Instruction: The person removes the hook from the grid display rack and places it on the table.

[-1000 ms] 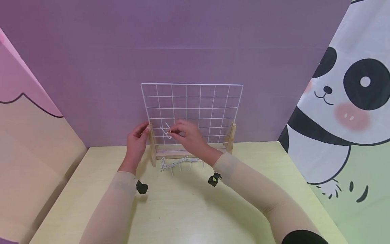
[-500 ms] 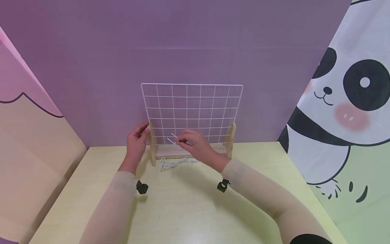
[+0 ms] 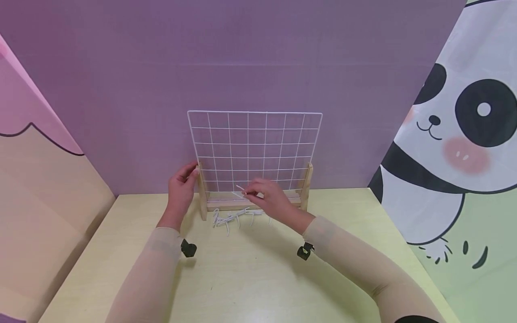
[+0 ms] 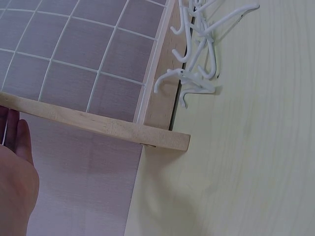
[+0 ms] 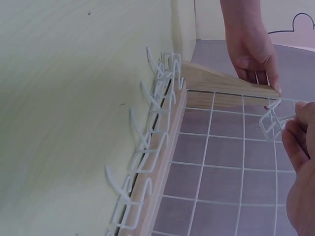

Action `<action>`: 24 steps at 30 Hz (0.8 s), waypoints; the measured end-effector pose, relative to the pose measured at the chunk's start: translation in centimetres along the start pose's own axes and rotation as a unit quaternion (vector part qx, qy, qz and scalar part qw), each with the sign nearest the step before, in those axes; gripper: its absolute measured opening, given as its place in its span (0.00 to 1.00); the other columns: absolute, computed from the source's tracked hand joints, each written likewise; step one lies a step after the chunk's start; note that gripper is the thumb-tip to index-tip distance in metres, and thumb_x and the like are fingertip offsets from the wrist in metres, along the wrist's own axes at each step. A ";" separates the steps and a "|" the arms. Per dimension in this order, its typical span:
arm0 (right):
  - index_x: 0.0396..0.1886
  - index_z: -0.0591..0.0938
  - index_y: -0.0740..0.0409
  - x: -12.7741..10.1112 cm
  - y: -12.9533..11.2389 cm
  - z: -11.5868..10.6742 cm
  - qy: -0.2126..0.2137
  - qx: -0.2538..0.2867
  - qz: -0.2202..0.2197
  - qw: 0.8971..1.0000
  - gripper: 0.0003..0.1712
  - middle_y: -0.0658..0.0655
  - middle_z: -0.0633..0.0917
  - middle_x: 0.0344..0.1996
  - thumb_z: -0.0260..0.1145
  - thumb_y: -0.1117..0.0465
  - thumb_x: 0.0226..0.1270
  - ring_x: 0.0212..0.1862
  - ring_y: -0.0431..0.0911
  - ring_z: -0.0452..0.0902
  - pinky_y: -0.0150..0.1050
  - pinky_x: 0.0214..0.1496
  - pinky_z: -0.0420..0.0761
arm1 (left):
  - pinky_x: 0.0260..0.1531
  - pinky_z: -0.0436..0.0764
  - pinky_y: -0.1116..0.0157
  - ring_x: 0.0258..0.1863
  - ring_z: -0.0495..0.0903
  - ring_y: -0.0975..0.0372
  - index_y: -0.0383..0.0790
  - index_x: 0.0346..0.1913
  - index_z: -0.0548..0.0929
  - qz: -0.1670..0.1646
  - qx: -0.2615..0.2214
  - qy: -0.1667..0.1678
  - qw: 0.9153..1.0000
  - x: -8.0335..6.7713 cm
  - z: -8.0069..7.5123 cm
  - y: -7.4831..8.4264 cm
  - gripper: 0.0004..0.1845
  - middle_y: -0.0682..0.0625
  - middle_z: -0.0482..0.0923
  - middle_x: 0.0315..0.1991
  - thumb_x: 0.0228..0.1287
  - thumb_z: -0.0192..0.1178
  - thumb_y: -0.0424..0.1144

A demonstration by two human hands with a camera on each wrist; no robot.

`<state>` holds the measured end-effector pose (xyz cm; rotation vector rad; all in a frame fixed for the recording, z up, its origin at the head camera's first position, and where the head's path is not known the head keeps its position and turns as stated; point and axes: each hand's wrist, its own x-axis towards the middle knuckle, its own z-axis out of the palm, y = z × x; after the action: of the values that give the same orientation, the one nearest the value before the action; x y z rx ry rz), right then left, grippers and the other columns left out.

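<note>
A white wire hook (image 3: 241, 189) is pinched at the fingertips of the right hand (image 3: 269, 197), just below centre of the head view, its long axis slanted up and to the left. It is held in front of the lowest row of the white wire grid (image 3: 254, 148), just above the loose hooks (image 3: 236, 218) strewn at the wooden base. The left wooden post (image 3: 200, 190) is gripped by the left hand (image 3: 180, 190), fingers curled round it.
</note>
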<state>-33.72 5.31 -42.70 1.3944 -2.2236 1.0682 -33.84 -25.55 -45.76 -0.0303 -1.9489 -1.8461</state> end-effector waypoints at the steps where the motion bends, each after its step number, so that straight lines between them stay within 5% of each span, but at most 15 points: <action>1: 0.47 0.93 0.64 -0.2 0.1 -0.1 -0.001 0.000 0.002 1.000 0.06 0.55 0.89 0.40 0.76 0.73 0.73 0.42 0.44 0.85 0.31 0.46 0.87 | 0.70 0.78 0.66 0.64 0.80 0.64 0.36 0.74 0.83 0.000 -0.002 0.000 1.000 0.0 0.0 0.0 0.21 0.41 0.81 0.72 0.87 0.61 0.40; 15: 0.44 0.93 0.62 -3.0 1.7 -0.9 0.002 -0.016 0.045 0.999 0.05 0.51 0.88 0.38 0.76 0.72 0.73 0.40 0.43 0.83 0.33 0.42 0.85 | 0.69 0.79 0.67 0.63 0.80 0.65 0.37 0.73 0.84 0.005 0.000 0.001 1.000 0.2 0.1 -0.3 0.21 0.42 0.83 0.71 0.86 0.62 0.40; 24: 0.44 0.93 0.62 -4.5 2.5 -1.0 0.004 -0.035 0.023 0.999 0.06 0.53 0.88 0.38 0.77 0.73 0.71 0.39 0.43 0.84 0.33 0.42 0.87 | 0.71 0.78 0.65 0.66 0.79 0.62 0.36 0.74 0.83 0.002 0.002 0.003 1.000 0.0 0.0 -0.2 0.21 0.42 0.82 0.71 0.87 0.61 0.41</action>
<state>-33.89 9.55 -45.83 1.3133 -2.2744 0.9980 -33.92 -25.55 -45.93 -0.0275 -1.9465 -1.8366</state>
